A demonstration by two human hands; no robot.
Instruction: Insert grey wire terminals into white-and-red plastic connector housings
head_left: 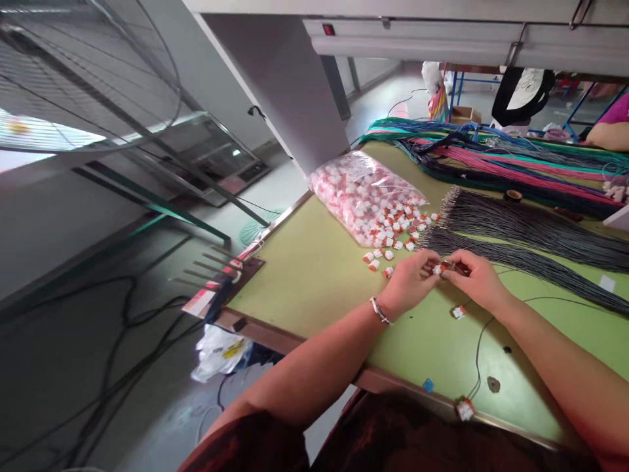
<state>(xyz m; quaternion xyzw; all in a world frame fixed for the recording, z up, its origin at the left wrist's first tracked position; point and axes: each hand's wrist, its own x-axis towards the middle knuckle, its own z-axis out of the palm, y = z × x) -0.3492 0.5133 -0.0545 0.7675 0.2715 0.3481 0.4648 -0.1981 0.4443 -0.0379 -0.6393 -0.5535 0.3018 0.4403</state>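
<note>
Between the fingertips of both hands is a small white and orange connector (439,269). My left hand (410,278), with a bracelet at the wrist, pinches it from the left. My right hand (474,278) is closed at its other side, on what looks like the end of a thin dark wire. Just below the right hand a connector with a wire (458,312) lies on the green tabletop. Another wired connector (464,410) rests at the near edge. Loose connectors (393,226) spill beyond my left hand, and bundles of dark wires (521,255) lie beyond my right.
A clear plastic bag (363,190) full of connectors sits at the back left. Coloured cable bundles (491,154) stretch across the far side, with a tape roll (512,195) nearby. A pronged rack (221,275) stands at the left edge. Part of another person (612,128) shows far right.
</note>
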